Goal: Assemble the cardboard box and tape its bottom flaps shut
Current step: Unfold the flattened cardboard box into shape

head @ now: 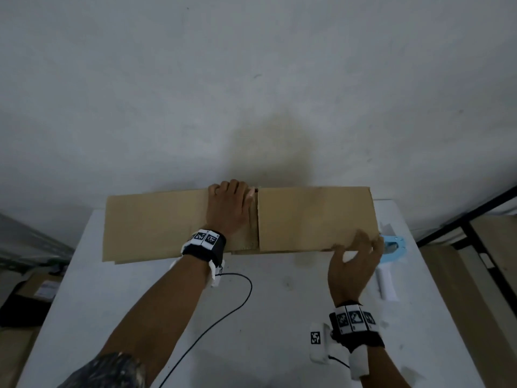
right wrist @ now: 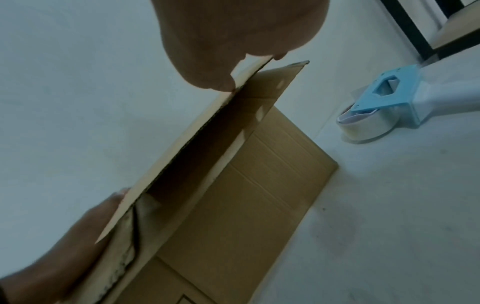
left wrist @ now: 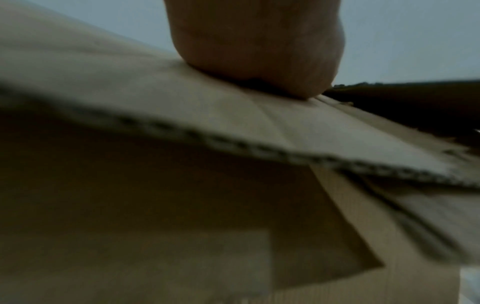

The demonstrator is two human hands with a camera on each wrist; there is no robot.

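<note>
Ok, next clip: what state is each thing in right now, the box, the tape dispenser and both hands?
Brown cardboard box: partly opened, flaps untaped, on the white table.
Blue and white tape dispenser: lying on the table right of the box, untouched.
Left hand: resting on the box top, fingers curled over its far edge.
Right hand: pinching the near edge of the box's right flap.

Item count: one flattened brown cardboard box (head: 313, 217); one light-blue tape dispenser with white handle (right wrist: 389, 102); one black cable (head: 223, 315); one white desk (head: 279, 289); two hands, each wearing one marker-tagged wristband.
</note>
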